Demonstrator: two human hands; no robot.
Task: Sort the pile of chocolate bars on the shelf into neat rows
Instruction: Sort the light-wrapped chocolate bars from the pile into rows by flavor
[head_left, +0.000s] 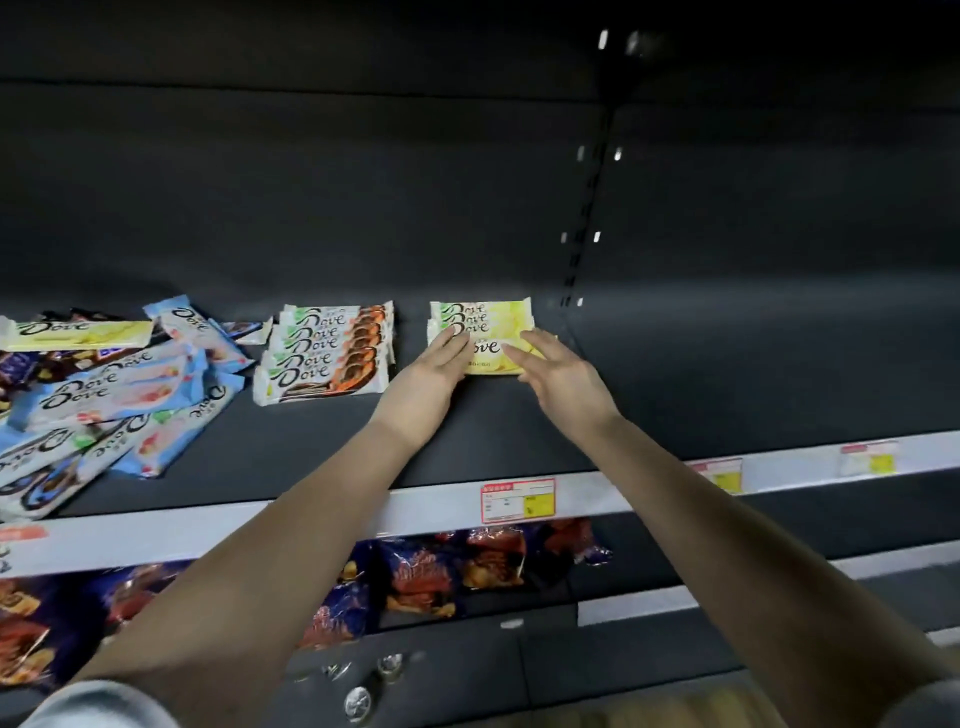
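Now the left hand (434, 364) and the right hand (563, 371) lie flat with open fingers, pressing the two ends of the front yellow Dove bar (488, 353), probably to line it up with the yellow row (480, 314) behind it. Just beside it sits a tidy orange Dove row (327, 353), so each kind gets its own line. Far left on the dark shelf (493, 415), the messy pile of blue bars (119, 395) waits for sorting.
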